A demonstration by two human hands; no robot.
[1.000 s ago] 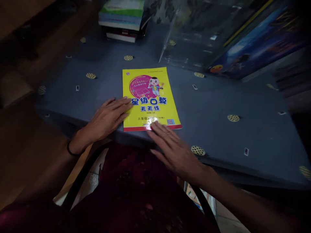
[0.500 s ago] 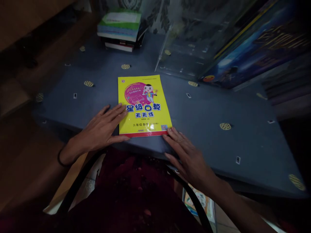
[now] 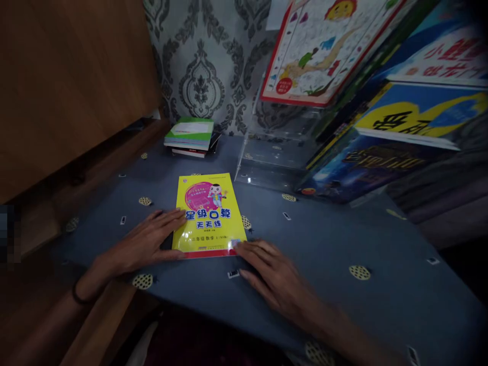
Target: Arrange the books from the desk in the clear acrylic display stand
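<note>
A yellow workbook (image 3: 211, 231) with a cartoon child and blue Chinese lettering lies closed and flat on the table, its red-edged bottom toward me. My left hand (image 3: 152, 236) rests along its left edge, fingertips on the cover and thumb at the lower left corner. At the lower right corner, the fingertips of my right hand (image 3: 269, 267) touch the cover, its thumb lying lower on the cloth. Both hands have their fingers stretched out and hold nothing. A dark band circles my left wrist.
A blue-grey patterned cloth (image 3: 316, 239) covers the table. Several stacked books (image 3: 189, 134) lie at the back left. A clear acrylic stand (image 3: 274, 157) at the back right bears a picture book (image 3: 312, 56) and others (image 3: 366, 162). A wooden cabinet (image 3: 72, 86) stands left.
The camera view has tilted up, showing more wall and the stand's upper books. The workbook now lies farther from the table's front edge, and both hands have moved forward with it.
</note>
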